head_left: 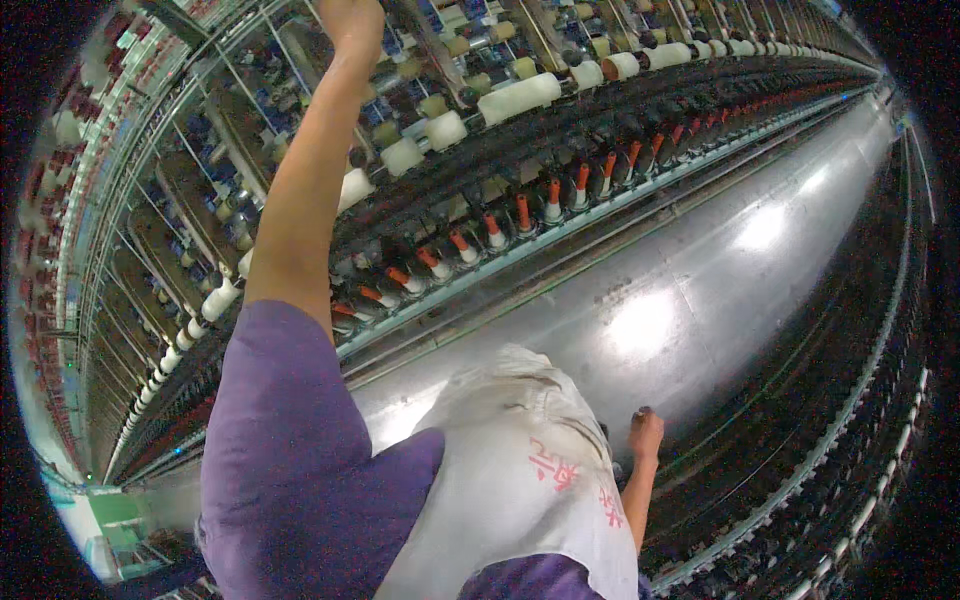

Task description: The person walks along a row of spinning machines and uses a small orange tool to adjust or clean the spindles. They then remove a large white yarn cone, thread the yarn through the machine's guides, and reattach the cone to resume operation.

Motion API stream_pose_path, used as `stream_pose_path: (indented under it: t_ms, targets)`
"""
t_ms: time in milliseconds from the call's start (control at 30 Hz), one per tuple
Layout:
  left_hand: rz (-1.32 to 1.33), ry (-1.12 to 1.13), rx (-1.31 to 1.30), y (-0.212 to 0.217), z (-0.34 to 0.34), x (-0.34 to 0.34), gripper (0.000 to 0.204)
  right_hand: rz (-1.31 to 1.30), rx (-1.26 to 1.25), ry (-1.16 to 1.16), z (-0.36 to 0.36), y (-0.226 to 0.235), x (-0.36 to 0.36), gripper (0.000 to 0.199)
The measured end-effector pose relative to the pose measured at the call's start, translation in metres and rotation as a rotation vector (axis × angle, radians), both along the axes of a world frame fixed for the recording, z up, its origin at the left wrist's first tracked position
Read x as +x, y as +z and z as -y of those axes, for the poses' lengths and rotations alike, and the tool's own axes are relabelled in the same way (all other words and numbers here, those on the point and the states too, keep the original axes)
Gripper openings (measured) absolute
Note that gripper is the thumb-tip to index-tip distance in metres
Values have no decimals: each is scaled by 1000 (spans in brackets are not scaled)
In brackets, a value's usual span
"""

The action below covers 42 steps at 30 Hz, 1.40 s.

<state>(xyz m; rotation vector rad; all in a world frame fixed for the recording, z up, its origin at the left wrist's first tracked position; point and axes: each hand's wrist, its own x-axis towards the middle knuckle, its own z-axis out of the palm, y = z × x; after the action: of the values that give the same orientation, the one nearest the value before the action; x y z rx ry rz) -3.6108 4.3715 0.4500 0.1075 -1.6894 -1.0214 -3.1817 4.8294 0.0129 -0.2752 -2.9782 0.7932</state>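
My left arm stretches up across a long spinning frame. The left hand is at the upper edge of the picture among the drafting parts, and its fingers are cut off from view. Below that arm runs a row of white rollers. Lower down stand several orange-topped bobbins with white yarn at their bases. My right hand hangs low beside my white apron, its fingers closed. Something small and dark shows at those fingers, too unclear to name.
A shiny grey floor forms an aisle along the frame. Another dark machine curves along the right side. A metal rail edges the bobbin row. Further machine rows and a green patch of floor lie at the left.
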Motion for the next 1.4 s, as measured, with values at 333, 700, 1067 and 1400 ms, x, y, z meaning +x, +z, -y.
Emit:
stream_pose_path:
  t_ms: [333, 700, 1067, 1400]
  targets:
    - [929, 54, -1177, -6, -30, -110, 12, 5, -7, 459, 16, 55, -195, 21]
    - [1189, 524, -1087, -17, -33, -124, 23, 313, 99, 662, -50, 50, -244, 22]
    - [330, 262, -577, -108, -116, 49, 14, 184, 131, 801, -125, 60, -337, 21]
    - [673, 81, 101, -388, -186, 115, 59, -653, -519, 1240, 184, 326, -426, 15]
